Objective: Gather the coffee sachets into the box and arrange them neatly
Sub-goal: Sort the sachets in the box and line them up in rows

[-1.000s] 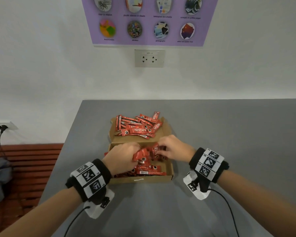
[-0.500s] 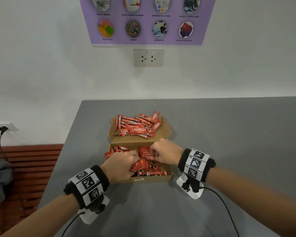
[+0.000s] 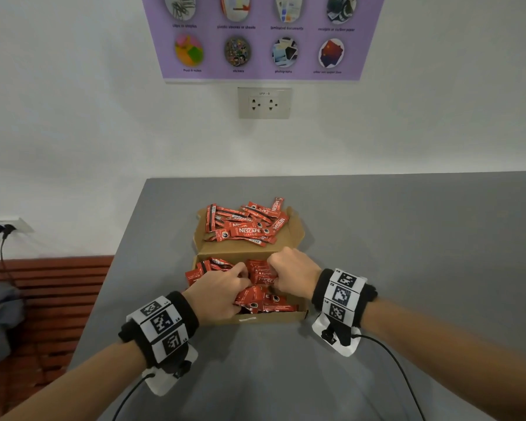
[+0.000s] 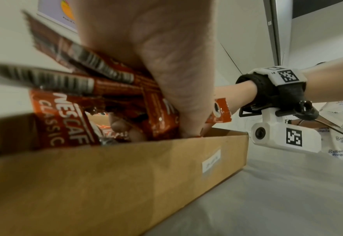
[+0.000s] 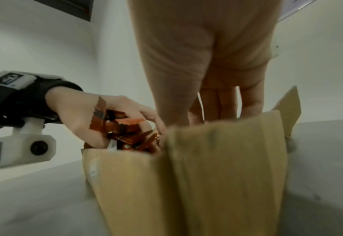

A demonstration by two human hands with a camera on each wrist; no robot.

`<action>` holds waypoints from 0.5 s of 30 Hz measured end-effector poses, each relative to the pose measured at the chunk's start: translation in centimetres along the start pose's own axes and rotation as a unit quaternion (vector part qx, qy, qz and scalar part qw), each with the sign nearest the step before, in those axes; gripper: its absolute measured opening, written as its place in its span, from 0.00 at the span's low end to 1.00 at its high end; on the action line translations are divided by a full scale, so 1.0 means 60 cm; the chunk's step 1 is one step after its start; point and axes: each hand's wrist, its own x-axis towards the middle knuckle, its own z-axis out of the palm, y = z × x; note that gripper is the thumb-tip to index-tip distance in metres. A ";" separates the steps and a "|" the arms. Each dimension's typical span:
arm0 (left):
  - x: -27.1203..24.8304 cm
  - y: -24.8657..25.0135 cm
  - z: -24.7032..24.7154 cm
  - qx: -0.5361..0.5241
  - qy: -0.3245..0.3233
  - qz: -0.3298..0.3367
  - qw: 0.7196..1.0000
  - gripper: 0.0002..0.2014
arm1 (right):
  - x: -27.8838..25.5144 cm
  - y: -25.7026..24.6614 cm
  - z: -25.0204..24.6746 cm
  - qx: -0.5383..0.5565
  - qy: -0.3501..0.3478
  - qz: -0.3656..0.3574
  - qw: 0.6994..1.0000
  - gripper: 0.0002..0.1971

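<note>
An open brown cardboard box (image 3: 271,318) sits on the grey table, holding a heap of red coffee sachets (image 3: 263,296). More sachets (image 3: 246,229) lie piled on the flat lid (image 3: 295,238) behind. My left hand (image 3: 240,278) grips a bundle of sachets (image 4: 65,115) just above the box's front wall (image 4: 126,183). My right hand (image 3: 274,275) is a fist among the sachets, close beside the left. In the right wrist view its fingers (image 5: 249,102) reach down behind the box wall (image 5: 217,175), their tips hidden; the left hand (image 5: 97,118) holds sachets (image 5: 126,129).
The table's left edge (image 3: 116,268) runs close to the box, with a slatted wooden bench (image 3: 52,287) below it. A wall socket (image 3: 264,103) and a purple poster (image 3: 261,38) are on the wall behind. Bare grey table (image 3: 422,238) stretches to the right.
My right hand has slid left toward the left hand, and the sachets in the box are bunched between the two. The left hand has stayed almost where it was.
</note>
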 end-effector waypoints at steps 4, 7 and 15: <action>-0.001 0.001 0.001 -0.011 0.009 -0.001 1.000 0.23 | -0.002 0.002 0.003 -0.012 0.006 -0.008 1.000 0.03; -0.001 0.001 0.003 -0.008 0.014 0.001 1.000 0.24 | -0.002 0.003 0.010 -0.031 0.008 -0.023 0.999 0.02; -0.001 0.001 0.001 -0.005 0.009 -0.004 1.000 0.25 | -0.006 0.010 0.009 -0.052 0.012 -0.041 0.998 0.09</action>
